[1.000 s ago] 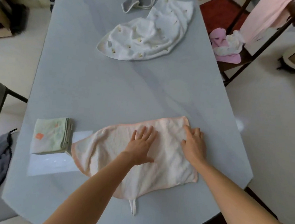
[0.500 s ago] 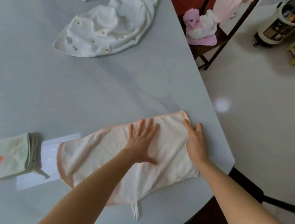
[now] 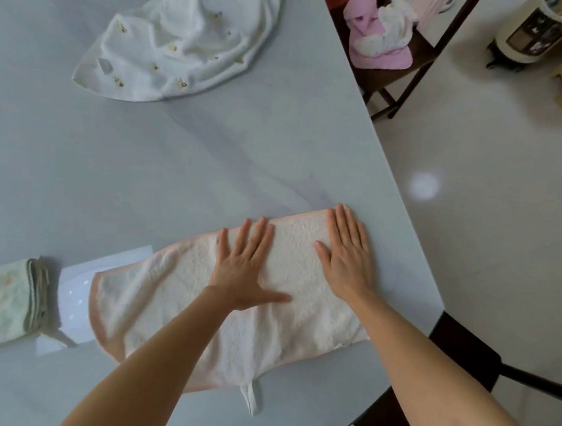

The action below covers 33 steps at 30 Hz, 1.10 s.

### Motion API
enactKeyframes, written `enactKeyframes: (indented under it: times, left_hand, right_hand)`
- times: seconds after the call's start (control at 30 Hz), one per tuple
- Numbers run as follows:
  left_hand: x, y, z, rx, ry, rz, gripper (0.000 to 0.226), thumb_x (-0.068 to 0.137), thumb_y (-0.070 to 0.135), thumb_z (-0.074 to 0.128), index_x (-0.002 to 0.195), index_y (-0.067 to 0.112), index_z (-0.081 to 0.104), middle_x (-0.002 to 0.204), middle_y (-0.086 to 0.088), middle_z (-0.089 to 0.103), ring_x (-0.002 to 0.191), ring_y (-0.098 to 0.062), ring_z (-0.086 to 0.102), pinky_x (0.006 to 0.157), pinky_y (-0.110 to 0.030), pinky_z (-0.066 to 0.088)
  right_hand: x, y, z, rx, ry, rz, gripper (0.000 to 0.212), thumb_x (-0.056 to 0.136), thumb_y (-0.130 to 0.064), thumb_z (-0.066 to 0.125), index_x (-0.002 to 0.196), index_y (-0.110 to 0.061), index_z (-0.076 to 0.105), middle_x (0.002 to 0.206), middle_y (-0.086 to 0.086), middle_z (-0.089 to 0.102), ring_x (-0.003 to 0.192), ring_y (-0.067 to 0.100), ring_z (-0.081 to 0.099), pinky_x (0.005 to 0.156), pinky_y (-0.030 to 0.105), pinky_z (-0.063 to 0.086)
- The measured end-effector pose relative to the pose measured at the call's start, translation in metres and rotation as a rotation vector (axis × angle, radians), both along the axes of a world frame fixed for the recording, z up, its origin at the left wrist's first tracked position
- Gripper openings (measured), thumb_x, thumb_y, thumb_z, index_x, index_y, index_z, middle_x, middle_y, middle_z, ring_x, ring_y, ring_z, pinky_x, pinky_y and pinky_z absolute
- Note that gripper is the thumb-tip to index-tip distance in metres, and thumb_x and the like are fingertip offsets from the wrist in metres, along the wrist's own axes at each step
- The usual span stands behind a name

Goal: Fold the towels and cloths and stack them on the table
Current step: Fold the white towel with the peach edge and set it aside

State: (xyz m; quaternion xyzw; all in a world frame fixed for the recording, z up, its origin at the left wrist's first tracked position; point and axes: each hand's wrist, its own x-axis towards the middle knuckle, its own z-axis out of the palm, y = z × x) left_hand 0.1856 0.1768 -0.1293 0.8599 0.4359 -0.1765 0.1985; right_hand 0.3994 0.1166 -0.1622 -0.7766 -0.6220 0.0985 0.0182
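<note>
- Right hand [image 3: 349, 254] now lies flat, fingers straight, palm down on the right end of the peach-trimmed towel [image 3: 176, 309]; half a second ago only its fingertips were at that edge. Grips nothing.
- Left hand [image 3: 242, 267] flat too, fingers spread, pressing the towel's middle, just left of the right hand; barely shifted.
- Towel spread under both hands on the table [image 3: 174, 176], hanging loop [image 3: 251, 399] at the near edge below the left wrist.
- Judgement: smoothing step, next fold not yet started.
- Folded green cloth [image 3: 0, 300] well left of the left hand, the stack so far.
- White printed cloth [image 3: 182, 41] far ahead of both hands, unfolded, still to do.
</note>
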Motion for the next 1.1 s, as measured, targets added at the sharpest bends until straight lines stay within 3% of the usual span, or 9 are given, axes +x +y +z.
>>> enactKeyframes:
  times: [0.13, 0.3, 0.37, 0.47, 0.53, 0.6, 0.83, 0.97, 1.1]
  left_hand:
    - [-0.024, 0.0, -0.007, 0.097, 0.032, 0.139, 0.101, 0.072, 0.086, -0.002, 0.145, 0.021, -0.026, 0.154, 0.006, -0.03, 0.143, -0.022, -0.026, 0.115, -0.056, -0.01]
    - [-0.068, 0.001, -0.008, 0.154, 0.017, 0.214, 0.093, 0.077, 0.077, -0.007, 0.147, 0.018, -0.019, 0.156, 0.002, -0.023, 0.144, -0.021, -0.02, 0.118, -0.05, -0.008]
    - [-0.078, 0.001, -0.008, 0.143, -0.022, 0.246, 0.09, 0.081, 0.072, -0.005, 0.15, 0.015, -0.014, 0.156, 0.0, -0.02, 0.146, -0.021, -0.017, 0.118, -0.046, -0.009]
    - [-0.101, -0.005, -0.004, 0.216, -0.084, 0.304, 0.067, 0.098, 0.047, 0.013, 0.153, 0.009, 0.007, 0.16, -0.008, 0.005, 0.148, -0.022, -0.001, 0.12, -0.043, -0.004]
    - [-0.128, -0.009, 0.002, 0.313, -0.147, 0.451, 0.05, 0.1, 0.024, 0.032, 0.148, 0.008, 0.031, 0.151, -0.014, 0.035, 0.142, -0.03, 0.027, 0.118, -0.045, 0.013]
    - [-0.153, -0.005, 0.009, 0.368, -0.193, 0.603, 0.041, 0.098, 0.015, 0.04, 0.137, 0.008, 0.047, 0.133, -0.015, 0.053, 0.123, -0.035, 0.046, 0.107, -0.044, 0.029]
    - [-0.206, 0.017, 0.018, 0.19, -0.072, 0.716, 0.025, 0.095, 0.032, 0.052, 0.113, 0.016, 0.057, 0.115, -0.006, 0.057, 0.109, -0.029, 0.052, 0.09, -0.037, 0.035]
    - [-0.226, 0.03, 0.02, 0.179, -0.222, 0.777, 0.016, 0.096, 0.018, 0.048, 0.1, 0.006, 0.058, 0.104, -0.012, 0.052, 0.086, -0.034, 0.058, 0.068, -0.037, 0.042]
    - [-0.246, 0.051, 0.018, 0.177, -0.328, 0.849, 0.015, 0.094, 0.009, 0.047, 0.103, 0.003, 0.058, 0.109, -0.014, 0.047, 0.086, -0.034, 0.056, 0.066, -0.034, 0.037]
  right_hand:
    - [0.002, -0.009, -0.001, -0.052, 0.011, -0.08, 0.07, 0.098, -0.05, 0.015, 0.15, -0.003, 0.018, 0.158, 0.01, 0.019, 0.146, 0.019, 0.017, 0.118, 0.039, 0.011]
    - [0.007, -0.007, 0.009, -0.05, -0.038, -0.187, 0.072, 0.095, -0.047, 0.014, 0.15, -0.002, 0.018, 0.157, 0.013, 0.02, 0.145, 0.024, 0.023, 0.117, 0.04, 0.009]
    - [-0.02, 0.0, 0.017, -0.025, -0.021, -0.158, 0.07, 0.095, -0.043, 0.018, 0.147, 0.002, 0.023, 0.155, 0.018, 0.023, 0.143, 0.029, 0.025, 0.117, 0.039, 0.008]
    - [-0.087, 0.001, 0.022, 0.035, 0.118, 0.115, 0.063, 0.096, -0.037, 0.028, 0.146, 0.002, 0.027, 0.154, 0.018, 0.027, 0.143, 0.027, 0.025, 0.118, 0.036, 0.009]
    - [-0.137, 0.003, 0.024, 0.044, 0.193, 0.241, 0.061, 0.097, -0.036, 0.029, 0.147, 0.0, 0.028, 0.154, 0.016, 0.028, 0.143, 0.026, 0.025, 0.117, 0.035, 0.011]
    - [-0.17, 0.007, 0.024, 0.03, 0.236, 0.249, 0.06, 0.096, -0.033, 0.029, 0.146, 0.001, 0.03, 0.152, 0.017, 0.031, 0.142, 0.027, 0.028, 0.115, 0.036, 0.014]
    - [-0.226, 0.008, 0.008, 0.038, 0.096, 0.248, 0.057, 0.094, -0.032, 0.031, 0.144, -0.004, 0.038, 0.151, 0.016, 0.034, 0.14, 0.03, 0.033, 0.112, 0.04, 0.021]
    - [-0.238, 0.007, -0.001, 0.039, 0.011, 0.262, 0.064, 0.094, -0.052, 0.028, 0.149, -0.02, 0.031, 0.155, 0.019, 0.024, 0.143, 0.035, 0.023, 0.115, 0.043, 0.014]
    - [-0.239, 0.017, -0.004, 0.008, -0.049, 0.274, 0.068, 0.094, -0.062, 0.016, 0.152, -0.026, 0.013, 0.159, 0.013, 0.011, 0.147, 0.033, 0.009, 0.118, 0.041, 0.004]
